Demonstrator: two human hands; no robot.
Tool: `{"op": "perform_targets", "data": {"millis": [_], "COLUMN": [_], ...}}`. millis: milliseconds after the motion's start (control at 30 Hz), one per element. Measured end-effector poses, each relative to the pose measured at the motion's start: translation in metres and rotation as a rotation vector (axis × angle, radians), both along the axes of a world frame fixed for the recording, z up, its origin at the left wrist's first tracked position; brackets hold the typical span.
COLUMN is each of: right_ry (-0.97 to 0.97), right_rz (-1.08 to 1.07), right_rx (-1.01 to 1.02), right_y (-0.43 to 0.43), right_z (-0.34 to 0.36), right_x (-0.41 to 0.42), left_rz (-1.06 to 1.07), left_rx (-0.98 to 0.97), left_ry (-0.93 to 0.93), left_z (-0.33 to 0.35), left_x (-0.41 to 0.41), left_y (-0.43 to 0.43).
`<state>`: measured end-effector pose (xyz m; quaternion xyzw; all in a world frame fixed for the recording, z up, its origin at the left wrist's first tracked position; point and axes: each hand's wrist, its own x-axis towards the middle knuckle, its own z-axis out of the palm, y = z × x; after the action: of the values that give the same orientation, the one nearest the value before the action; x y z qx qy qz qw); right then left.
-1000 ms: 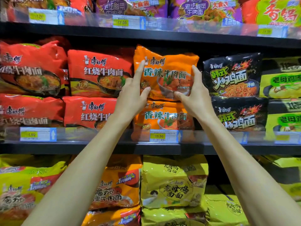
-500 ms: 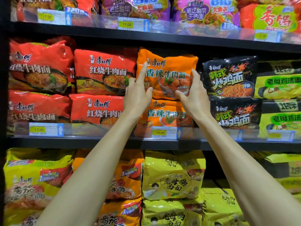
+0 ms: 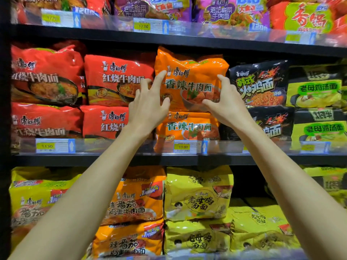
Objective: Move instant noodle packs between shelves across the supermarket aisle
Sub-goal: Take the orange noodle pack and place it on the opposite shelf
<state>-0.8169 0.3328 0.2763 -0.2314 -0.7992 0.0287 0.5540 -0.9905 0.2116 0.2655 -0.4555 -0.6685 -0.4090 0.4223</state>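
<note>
An orange instant noodle pack (image 3: 191,79) lies on top of a second orange pack (image 3: 189,126) on the middle shelf (image 3: 169,159). My left hand (image 3: 148,107) is at the upper pack's left edge with its fingers spread wide; index tip and thumb touch the wrapper. At the right edge is my right hand (image 3: 225,106), index finger up along the side and thumb across the lower front. Neither hand closes around the pack, which rests on the one beneath it.
Red packs (image 3: 118,79) stand left of the orange stack and black packs (image 3: 261,83) right of it, both close. Yellow packs (image 3: 315,91) fill the far right and the lower shelf (image 3: 197,194). A clear price rail (image 3: 184,146) fronts the middle shelf.
Both hands have loosened from flat against the pack's sides to spread fingers. The left hand has slid slightly left. The pack now sits squarely on the stack.
</note>
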Motion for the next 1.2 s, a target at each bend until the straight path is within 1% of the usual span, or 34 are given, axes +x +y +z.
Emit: {"op": "perform_targets", "data": {"millis": [433,767,867,1067,1200], "right_ry": [-0.090,-0.188,-0.293,-0.671,-0.840], "right_rz": [-0.060,-0.197,-0.260,-0.412,-0.440], "right_rx": [-0.024,-0.005,-0.015,-0.033,-0.052], "right_y": [-0.018,-0.032,-0.040,-0.067,-0.077], "right_z": [-0.009,-0.014,-0.021,-0.059,-0.091], "right_x": [0.014,0.018,0.025,0.044,0.055], "left_rz": [-0.014,-0.007,0.023,0.114,0.133], "left_rx": [-0.023,-0.087,-0.139,-0.456,-0.597], "left_ry": [0.014,0.008,0.026,0.045,0.096], "left_z": [-0.009,-0.017,-0.024,-0.051,-0.077], "left_x": [0.004,0.008,0.011,0.024,0.039], "left_y": [-0.019,-0.031,-0.040,-0.055,-0.061]}}
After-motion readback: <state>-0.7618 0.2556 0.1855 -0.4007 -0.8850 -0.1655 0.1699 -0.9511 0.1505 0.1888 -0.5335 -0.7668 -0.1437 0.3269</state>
